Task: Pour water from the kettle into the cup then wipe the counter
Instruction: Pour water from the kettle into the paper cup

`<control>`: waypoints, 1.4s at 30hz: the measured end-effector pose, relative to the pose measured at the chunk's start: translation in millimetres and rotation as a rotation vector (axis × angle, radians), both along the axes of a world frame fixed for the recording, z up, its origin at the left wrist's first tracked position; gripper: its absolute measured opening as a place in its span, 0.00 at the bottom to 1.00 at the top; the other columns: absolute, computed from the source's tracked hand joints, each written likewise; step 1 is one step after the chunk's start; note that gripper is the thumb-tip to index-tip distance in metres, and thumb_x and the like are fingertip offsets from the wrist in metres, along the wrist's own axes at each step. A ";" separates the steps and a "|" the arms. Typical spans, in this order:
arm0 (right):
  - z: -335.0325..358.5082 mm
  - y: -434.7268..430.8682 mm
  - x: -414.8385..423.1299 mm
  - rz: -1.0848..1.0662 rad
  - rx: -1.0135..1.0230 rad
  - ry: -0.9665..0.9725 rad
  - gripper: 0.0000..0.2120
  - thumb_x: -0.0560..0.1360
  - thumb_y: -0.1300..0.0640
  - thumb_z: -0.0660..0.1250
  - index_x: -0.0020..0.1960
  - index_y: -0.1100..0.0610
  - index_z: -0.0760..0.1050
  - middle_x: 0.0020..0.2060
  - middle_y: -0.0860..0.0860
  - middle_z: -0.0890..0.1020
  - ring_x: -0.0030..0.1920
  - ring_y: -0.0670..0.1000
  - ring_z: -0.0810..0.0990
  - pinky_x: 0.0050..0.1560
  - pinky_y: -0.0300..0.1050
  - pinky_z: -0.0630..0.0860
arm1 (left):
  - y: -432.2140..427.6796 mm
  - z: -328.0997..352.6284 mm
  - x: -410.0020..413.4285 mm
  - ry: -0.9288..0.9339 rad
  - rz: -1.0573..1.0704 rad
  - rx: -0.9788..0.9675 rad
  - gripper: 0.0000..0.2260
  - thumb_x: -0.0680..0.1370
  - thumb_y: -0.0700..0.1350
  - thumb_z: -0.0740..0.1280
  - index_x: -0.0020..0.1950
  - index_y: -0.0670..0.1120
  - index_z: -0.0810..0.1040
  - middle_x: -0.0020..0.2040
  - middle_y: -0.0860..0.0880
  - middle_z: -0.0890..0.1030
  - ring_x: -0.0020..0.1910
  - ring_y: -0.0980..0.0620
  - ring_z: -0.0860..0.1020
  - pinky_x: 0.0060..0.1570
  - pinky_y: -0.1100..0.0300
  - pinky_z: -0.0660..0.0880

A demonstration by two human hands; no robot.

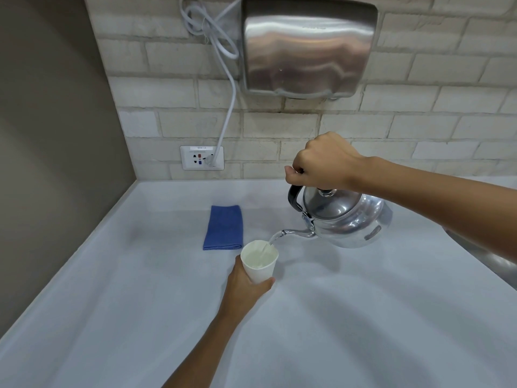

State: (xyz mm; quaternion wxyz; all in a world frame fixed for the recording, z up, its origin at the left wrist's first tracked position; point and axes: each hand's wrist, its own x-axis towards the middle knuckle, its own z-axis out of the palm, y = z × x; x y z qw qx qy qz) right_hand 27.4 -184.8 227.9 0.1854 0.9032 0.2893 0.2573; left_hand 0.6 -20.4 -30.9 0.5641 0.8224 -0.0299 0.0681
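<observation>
Now pouring: right hand (321, 163) grips tilted kettle (347, 219)
Cup (260, 261): clasped by left hand (246, 284), frame centre
Risk: overfilling spills onto counter (363, 317)

The right hand (321, 163) hides the top of the kettle (347, 217) handle, the socket (202, 157) label is too small to read, and a metal basin (492, 259) is cut off at the right edge.

Steel hand dryer (309, 46) mounted high on pale brick wall (447, 116). White cord (228, 107) loops beside dryer's left edge, drops to socket (202, 157) low on wall, plugged in at right side. Socket plate white, small label on top, red and blue marks. Plain grey-brown side wall (50, 135) at left. Steel sink (498, 261) edge at far right, partly visible.
</observation>
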 end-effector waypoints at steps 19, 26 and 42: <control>-31.9 -22.6 19.3 -0.082 0.256 0.043 0.25 0.75 0.52 0.58 0.22 0.56 0.55 0.16 0.50 0.58 0.20 0.49 0.56 0.26 0.40 0.53 | 0.0 2.8 -1.8 0.015 -0.009 -0.002 0.36 0.62 0.48 0.78 0.64 0.49 0.63 0.54 0.55 0.72 0.52 0.55 0.71 0.48 0.64 0.68; -63.8 -53.8 58.5 -0.272 0.638 0.128 0.24 0.72 0.52 0.60 0.22 0.55 0.56 0.17 0.50 0.59 0.22 0.50 0.58 0.27 0.41 0.56 | 0.1 0.4 0.3 0.037 -0.010 -0.007 0.36 0.61 0.49 0.78 0.63 0.51 0.63 0.53 0.56 0.72 0.52 0.55 0.72 0.48 0.64 0.68; -93.9 -44.5 143.4 -0.382 0.891 0.221 0.22 0.70 0.55 0.61 0.21 0.55 0.55 0.18 0.50 0.59 0.22 0.50 0.57 0.26 0.42 0.56 | 0.5 -4.0 3.1 0.065 -0.009 -0.030 0.34 0.61 0.50 0.78 0.59 0.60 0.62 0.52 0.63 0.72 0.52 0.59 0.72 0.50 0.66 0.67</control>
